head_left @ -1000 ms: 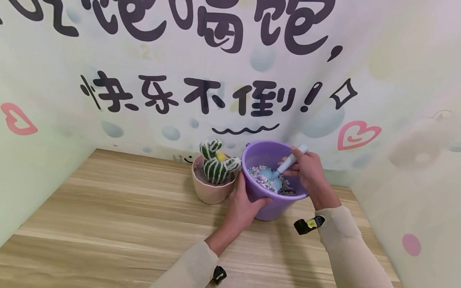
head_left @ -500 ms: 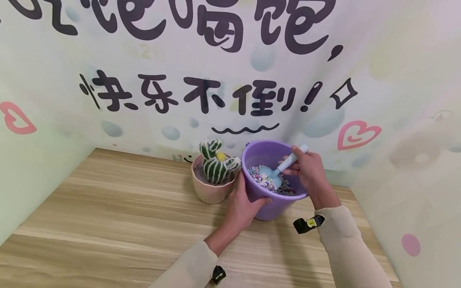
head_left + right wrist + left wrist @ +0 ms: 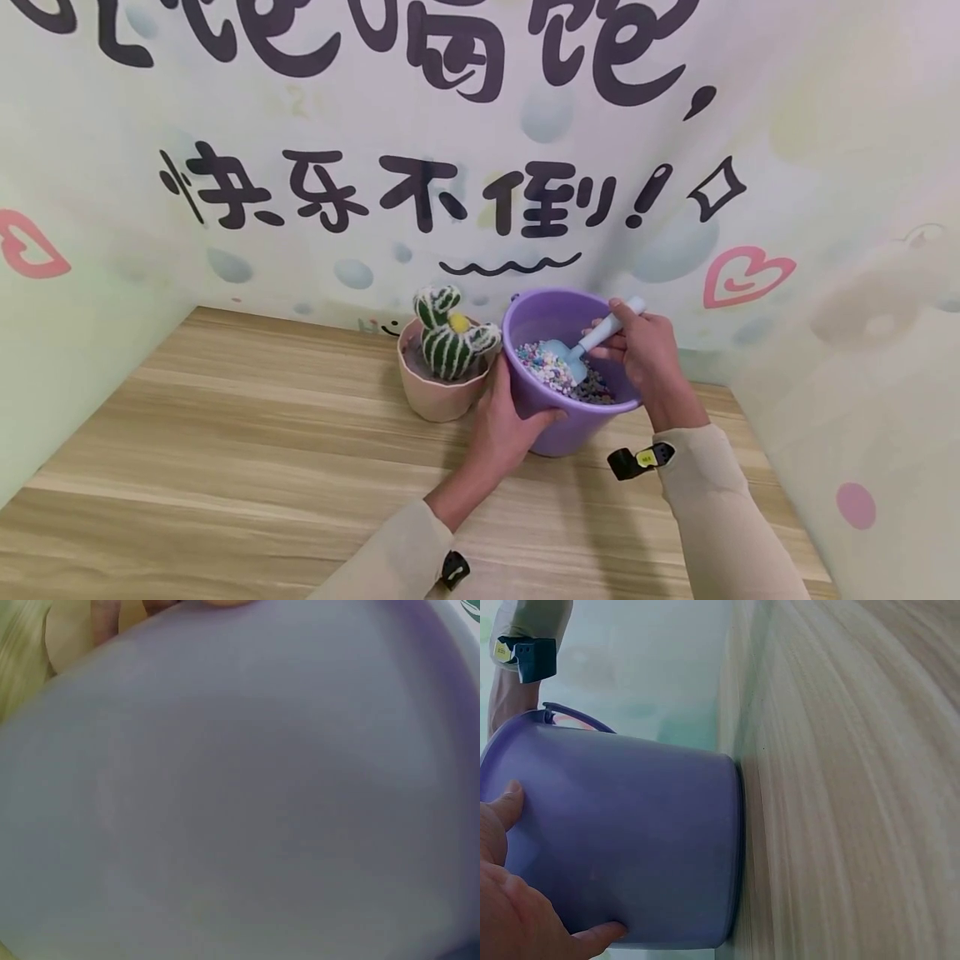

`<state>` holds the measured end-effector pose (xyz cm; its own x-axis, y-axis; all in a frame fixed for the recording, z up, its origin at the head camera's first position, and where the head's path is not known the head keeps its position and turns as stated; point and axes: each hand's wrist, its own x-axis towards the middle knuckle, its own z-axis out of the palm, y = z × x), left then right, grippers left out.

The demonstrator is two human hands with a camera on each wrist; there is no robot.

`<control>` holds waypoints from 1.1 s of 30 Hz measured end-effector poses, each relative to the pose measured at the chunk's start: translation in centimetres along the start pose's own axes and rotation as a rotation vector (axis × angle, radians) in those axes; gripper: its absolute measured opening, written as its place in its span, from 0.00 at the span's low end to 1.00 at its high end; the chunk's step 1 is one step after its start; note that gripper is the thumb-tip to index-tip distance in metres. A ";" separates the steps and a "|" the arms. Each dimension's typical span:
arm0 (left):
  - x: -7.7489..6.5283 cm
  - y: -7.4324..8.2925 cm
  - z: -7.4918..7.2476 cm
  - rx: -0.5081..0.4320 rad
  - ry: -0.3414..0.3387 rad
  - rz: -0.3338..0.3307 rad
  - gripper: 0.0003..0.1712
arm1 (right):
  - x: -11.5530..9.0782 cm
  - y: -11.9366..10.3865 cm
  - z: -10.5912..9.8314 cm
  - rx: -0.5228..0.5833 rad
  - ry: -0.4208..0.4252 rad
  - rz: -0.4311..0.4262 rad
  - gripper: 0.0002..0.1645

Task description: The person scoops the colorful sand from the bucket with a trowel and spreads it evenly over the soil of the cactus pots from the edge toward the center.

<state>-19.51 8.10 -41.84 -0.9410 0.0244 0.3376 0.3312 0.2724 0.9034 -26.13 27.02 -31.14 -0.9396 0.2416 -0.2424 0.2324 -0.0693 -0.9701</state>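
Observation:
A purple bucket (image 3: 555, 429) stands on the wooden table, with many small multicoloured beads (image 3: 536, 360) inside. My left hand (image 3: 504, 425) holds the bucket's near left side, the thumb across its front; in the left wrist view, its fingers (image 3: 600, 935) lie spread on the bucket wall. My right hand (image 3: 651, 354) reaches over the right rim and grips the handle of a light blue toy shovel (image 3: 600, 335). The shovel's blade rests at the beads, partly covered by them. In the right wrist view, the bucket's wall (image 3: 247, 787) fills most of the picture and hides the shovel.
A pink pot (image 3: 438, 400) with a knitted-looking green cactus (image 3: 447, 354) stands just left of the bucket, close to my left hand. Behind, a printed cloth wall (image 3: 360, 108) meets the back edge of the wooden table (image 3: 247, 442).
The shovel has shifted slightly up and right, and more of its blade and neck shows above the beads. The left hand keeps its place on the bucket.

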 end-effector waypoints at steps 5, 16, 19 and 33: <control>0.0 0.0 0.0 0.003 -0.003 -0.007 0.68 | 0.1 0.0 0.0 0.025 0.016 0.004 0.28; 0.1 0.1 0.0 0.014 0.004 0.001 0.69 | 0.3 -0.1 0.1 0.099 0.044 -0.004 0.26; 0.2 0.2 -0.1 0.013 0.001 -0.002 0.68 | 0.4 -0.2 0.1 0.112 0.057 -0.010 0.27; 0.1 0.2 0.0 0.009 -0.004 -0.016 0.68 | 0.3 -0.1 0.1 0.186 0.094 -0.013 0.28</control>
<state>-19.54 8.15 -41.66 -0.9465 0.0235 0.3219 0.3152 0.2816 0.9063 -26.50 27.01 -31.15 -0.9127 0.3323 -0.2378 0.1617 -0.2406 -0.9571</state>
